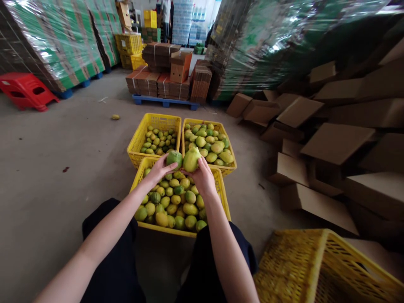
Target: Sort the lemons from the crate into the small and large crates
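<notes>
My left hand (pixel 161 169) is closed around a round green fruit (pixel 174 158). My right hand (pixel 203 174) grips a larger, yellow-green fruit (pixel 191 160) with a narrower top. Both fruits are held side by side above the near yellow crate (pixel 224 202), which is full of oval green and yellow fruits (pixel 172 209). Just beyond, a crate at back left (pixel 134 145) holds smaller fruits (pixel 159 141). The crate at back right (pixel 232 162) contains larger, longer ones (pixel 217 147). The exact kind of fruit is unclear.
Cardboard boxes (pixel 337 143) are heaped on the right, beside a yellow crate (pixel 293 261) at lower right. Flattened cartons (pixel 172 86) are stacked on a blue pallet (pixel 166 102) ahead. A red stool (pixel 27 90) stands left; one fruit (pixel 115 117) lies on the floor.
</notes>
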`<state>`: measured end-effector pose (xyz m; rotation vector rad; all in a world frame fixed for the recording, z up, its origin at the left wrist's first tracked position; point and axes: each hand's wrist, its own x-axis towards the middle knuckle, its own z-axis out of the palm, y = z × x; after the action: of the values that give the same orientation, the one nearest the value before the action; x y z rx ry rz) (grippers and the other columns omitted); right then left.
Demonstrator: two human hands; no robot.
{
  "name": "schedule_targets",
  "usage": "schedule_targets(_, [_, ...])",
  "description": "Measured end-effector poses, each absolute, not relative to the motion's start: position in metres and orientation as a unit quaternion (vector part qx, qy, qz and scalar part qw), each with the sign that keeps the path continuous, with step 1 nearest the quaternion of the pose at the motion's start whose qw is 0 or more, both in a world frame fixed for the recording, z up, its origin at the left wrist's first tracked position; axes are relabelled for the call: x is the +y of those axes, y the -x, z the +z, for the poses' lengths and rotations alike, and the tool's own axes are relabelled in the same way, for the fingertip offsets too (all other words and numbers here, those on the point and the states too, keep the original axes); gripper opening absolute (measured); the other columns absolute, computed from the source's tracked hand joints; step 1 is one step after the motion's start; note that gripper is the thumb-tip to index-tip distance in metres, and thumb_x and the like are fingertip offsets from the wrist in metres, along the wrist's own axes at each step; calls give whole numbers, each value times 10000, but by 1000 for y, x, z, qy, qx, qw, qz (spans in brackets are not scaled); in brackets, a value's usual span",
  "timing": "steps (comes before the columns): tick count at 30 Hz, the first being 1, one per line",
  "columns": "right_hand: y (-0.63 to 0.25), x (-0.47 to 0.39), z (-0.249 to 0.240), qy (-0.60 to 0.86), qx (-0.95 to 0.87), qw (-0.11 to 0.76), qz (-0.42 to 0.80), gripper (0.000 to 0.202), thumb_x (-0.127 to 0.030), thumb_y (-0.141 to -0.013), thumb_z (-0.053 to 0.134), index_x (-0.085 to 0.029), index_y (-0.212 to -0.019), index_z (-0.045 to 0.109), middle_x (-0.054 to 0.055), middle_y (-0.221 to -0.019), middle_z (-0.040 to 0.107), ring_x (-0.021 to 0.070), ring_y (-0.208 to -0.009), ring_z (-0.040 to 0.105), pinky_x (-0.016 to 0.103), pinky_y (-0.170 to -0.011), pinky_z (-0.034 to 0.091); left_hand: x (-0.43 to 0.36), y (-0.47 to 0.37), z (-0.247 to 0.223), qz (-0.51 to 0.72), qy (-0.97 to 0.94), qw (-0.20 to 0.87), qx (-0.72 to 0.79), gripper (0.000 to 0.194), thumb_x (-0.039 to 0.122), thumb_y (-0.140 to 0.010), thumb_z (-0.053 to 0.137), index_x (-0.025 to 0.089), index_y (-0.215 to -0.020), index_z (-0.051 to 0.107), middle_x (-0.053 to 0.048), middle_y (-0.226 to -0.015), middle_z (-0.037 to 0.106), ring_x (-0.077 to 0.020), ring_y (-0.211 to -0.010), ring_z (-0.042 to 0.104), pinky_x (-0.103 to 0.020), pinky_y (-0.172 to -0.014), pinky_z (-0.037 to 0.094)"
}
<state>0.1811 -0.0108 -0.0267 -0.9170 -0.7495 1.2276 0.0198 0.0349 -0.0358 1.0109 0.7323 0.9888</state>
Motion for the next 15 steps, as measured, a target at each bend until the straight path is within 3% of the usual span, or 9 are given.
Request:
schedule_targets(3, [-180, -14, -26, 440, -369, 657, 489, 604, -525, -722, 788, -298, -1245, 588, 18, -1125, 688, 226, -1022, 661, 376, -862, 609, 33, -19, -32, 456, -510, 658, 315, 606, 375, -614, 902, 218, -1145, 654, -71, -1204, 708, -286, -1166, 647, -431, -1025, 518])
schedule_targets(7, [-181, -18, -23, 447, -442, 664, 404, 596, -338, -613, 888, -282, -1129, 596, 6, -1122, 668, 208, -1026, 635, 355, -957, 546, 31, -18, -27, 469, -582, 602, 280, 627, 257, -559, 925, 223, -1112, 633, -68, -1216, 691, -258, -1157, 639, -383, -1010, 509])
schedule_targets(11, [-181, -20, -21, 421, -467, 664, 404, 552, -295, -584, 889, -284, -1049, 591, 5, -1129, 667, 218, -1018, 633, 359, -919, 547, 31, -16, -26, 490, -594, 584, 259, 614, 238, -550, 928, 214, -1077, 613, -80, -1231, 680, -253, -1139, 640, -378, -989, 509])
schedule_targets(15, [-177, -19, -23, 432, -422, 657, 452, 566, -327, -604, 865, -279, -1098, 593, 1, -1067, 687, 214, -941, 645, 337, -829, 557, 31, -15, -27, 496, -546, 613, 283, 595, 283, -560, 925, 219, -1063, 613, -33, -1070, 708, -213, -983, 679, -330, -884, 546])
